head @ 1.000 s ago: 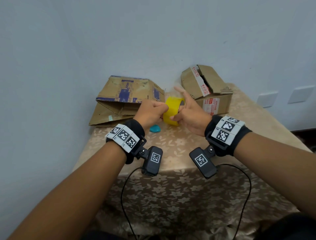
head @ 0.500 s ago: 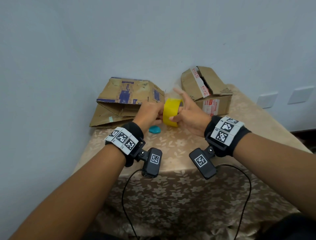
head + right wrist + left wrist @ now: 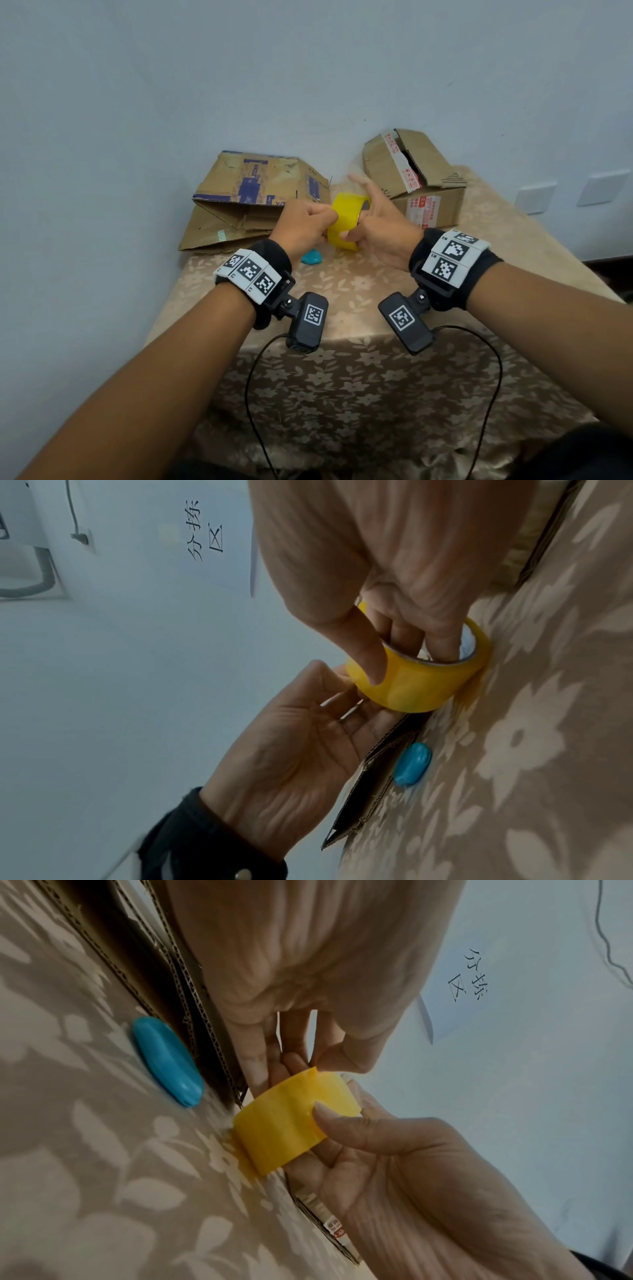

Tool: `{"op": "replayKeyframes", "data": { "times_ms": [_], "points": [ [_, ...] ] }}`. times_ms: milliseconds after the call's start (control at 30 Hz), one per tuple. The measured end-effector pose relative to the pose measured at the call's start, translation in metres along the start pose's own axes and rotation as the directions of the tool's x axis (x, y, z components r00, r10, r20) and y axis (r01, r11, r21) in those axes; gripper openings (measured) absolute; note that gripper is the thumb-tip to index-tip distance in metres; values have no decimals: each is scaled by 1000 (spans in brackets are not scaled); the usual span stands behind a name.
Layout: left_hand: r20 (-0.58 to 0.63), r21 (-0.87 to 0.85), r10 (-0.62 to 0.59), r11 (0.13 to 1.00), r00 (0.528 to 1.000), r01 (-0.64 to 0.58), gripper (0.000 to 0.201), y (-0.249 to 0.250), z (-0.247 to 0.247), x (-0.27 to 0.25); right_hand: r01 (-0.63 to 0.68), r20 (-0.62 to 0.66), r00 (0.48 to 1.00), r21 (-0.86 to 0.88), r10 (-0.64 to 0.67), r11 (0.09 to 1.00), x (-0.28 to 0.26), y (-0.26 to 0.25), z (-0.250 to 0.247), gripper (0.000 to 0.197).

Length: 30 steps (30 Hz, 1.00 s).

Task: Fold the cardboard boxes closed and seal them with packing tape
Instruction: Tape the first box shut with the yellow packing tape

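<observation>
At centre frame I see my right hand (image 3: 380, 226) gripping the yellow tape roll (image 3: 346, 224), fingers through its core, thumb outside. My left hand (image 3: 301, 228), just left of it, pinches the roll's edge above the table (image 3: 496, 260).

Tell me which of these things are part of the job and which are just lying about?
Part of the job: tape roll, held by right hand, left hand picking at it; flattened box; right box.

Just lying about: blue object; tablecloth; wall paper sign.
</observation>
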<state>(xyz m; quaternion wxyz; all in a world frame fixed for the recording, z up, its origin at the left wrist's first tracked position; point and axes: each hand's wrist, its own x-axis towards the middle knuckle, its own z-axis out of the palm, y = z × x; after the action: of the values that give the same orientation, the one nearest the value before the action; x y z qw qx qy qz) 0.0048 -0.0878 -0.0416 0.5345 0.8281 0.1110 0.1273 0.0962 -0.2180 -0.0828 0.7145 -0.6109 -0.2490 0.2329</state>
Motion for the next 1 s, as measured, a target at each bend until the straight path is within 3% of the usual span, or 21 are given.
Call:
{"op": "replayKeyframes", "data": {
  "times_ms": [133,267,367,467,633,767,867,1000],
  "points": [
    [-39,-54,-42,998,998,40,28,-4,-1,-1,-33,8,999,-24,33,999,1,-2,6,113],
    [-28,-248,-157,958,987,145,16,6,0,-4,-53,0,999,5,53,999,5,0,4,111],
    [-26,-251,-138,959,990,127,8,6,3,-4,-56,5,998,15,56,998,2,-1,3,115],
    [9,-233,-127,964,992,125,18,6,2,-4,-60,-7,998,20,61,998,-3,-6,6,118],
    [2,-47,-86,995,996,86,30,10,-6,-2,-97,-27,995,-10,97,995,-4,-10,10,122],
    [-52,104,104,990,993,-99,36,14,-16,-2,-103,-62,992,43,105,994,-5,-13,8,120],
    [-16,322,233,922,972,-215,29,18,-24,0,-102,-67,992,61,106,993,-5,-15,6,116],
    [21,575,335,767,942,-286,23,22,-23,3,-103,-48,993,82,107,991,-7,-17,7,113]
  ]
}}
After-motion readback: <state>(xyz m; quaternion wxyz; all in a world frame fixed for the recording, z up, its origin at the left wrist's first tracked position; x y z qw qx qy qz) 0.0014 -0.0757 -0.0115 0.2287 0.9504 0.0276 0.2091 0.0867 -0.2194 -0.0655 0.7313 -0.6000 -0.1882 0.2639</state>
